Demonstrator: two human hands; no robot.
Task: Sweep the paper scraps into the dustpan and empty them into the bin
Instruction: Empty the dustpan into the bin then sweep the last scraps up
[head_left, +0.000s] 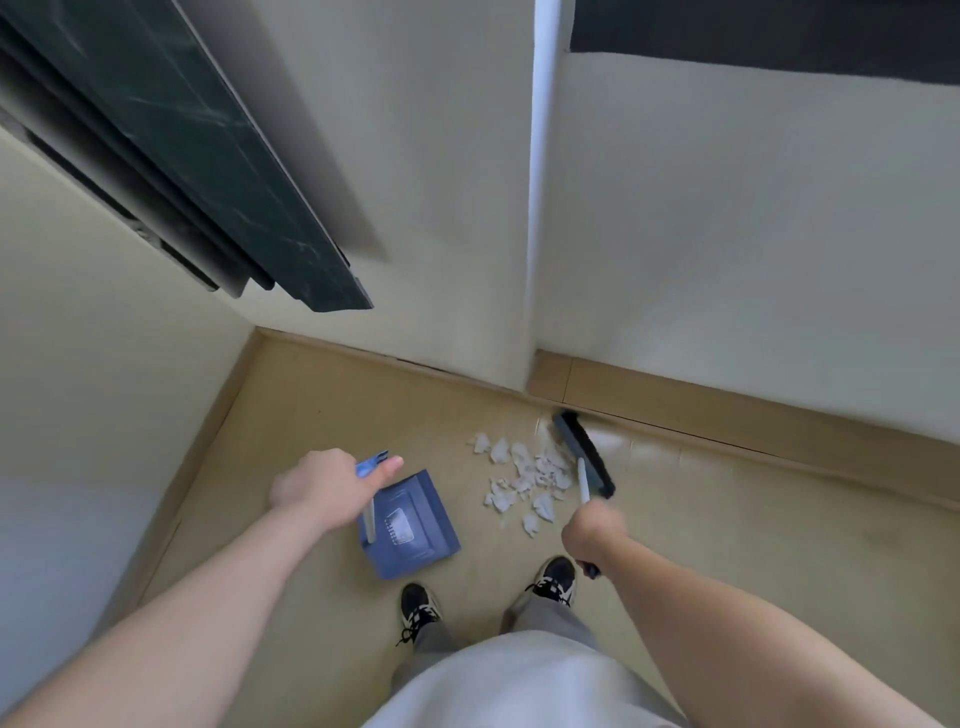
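Left hand (332, 488) reaches out in front, forearm bare and nearly straight, knuckles up, fingers wrapped round the blue grip at the top of the dustpan (415, 530) handle, thumb stretched forward along it. That's a firm hold. Right hand (593, 525) sits lower and closer to the body, wrist bent, fist clenched round the broom (583, 451) shaft, with the dark end of the shaft poking out behind the fist.

Counting up: two hands, both busy. One dustpan, dark blue, hanging from its pale rod directly below the left hand; whether it actually rests on the floor (311, 395) is hard to say. One broom, its dark head angled on the floor just short of the skirting board (727, 415). Two black-and-white shoes (558, 579), toes pointing at the work. And the paper scraps (524, 475): one loose heap of white torn pieces, well over a dozen, too overlapped for an exact number.

Positions now. The scraps lie on the tan floor between the two tools, the dustpan to their left with a strip of bare floor between, the broom head touching the heap's right edge. From the right hand they're just ahead and slightly left, along the line of the shaft. From the left hand they're off to the right, past the thumb tip, apart from it. A dark green panel (171, 156) hangs on the wall up left.
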